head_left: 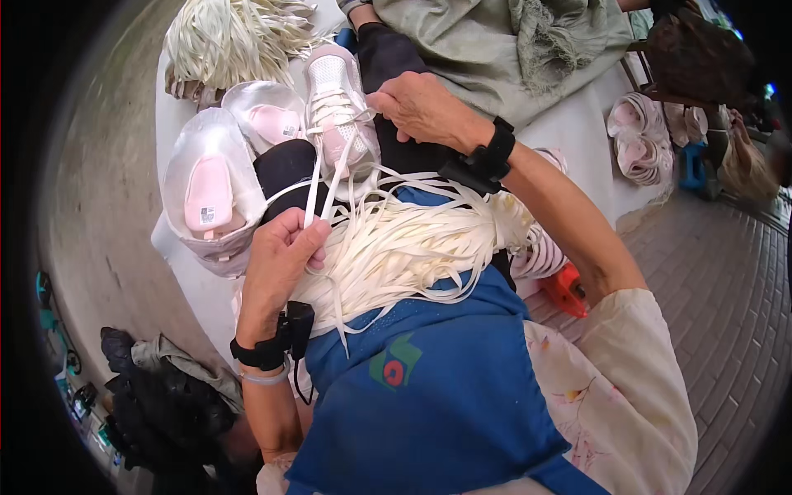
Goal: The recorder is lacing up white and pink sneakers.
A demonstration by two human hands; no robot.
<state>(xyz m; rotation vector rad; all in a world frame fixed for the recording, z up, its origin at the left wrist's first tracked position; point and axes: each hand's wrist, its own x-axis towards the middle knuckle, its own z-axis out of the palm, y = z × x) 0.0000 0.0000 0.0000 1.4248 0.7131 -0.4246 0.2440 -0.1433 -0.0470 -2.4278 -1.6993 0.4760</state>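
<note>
Lying across the blue apron [429, 388] on the person's lap was a large bundle of flat cream laces [396, 247], limp and light by the look of them, with two bagged pale shoes [216, 194] on the white tabletop [569, 128] to the left. The pink-and-white shoe [340, 111] sat at the tabletop's near edge, soft-sided, best steadied at the eyelets. The right hand [425, 107] was pinched on its lacing, and the left hand [280, 256] was closed on the lace ends [318, 194] below it.
</note>
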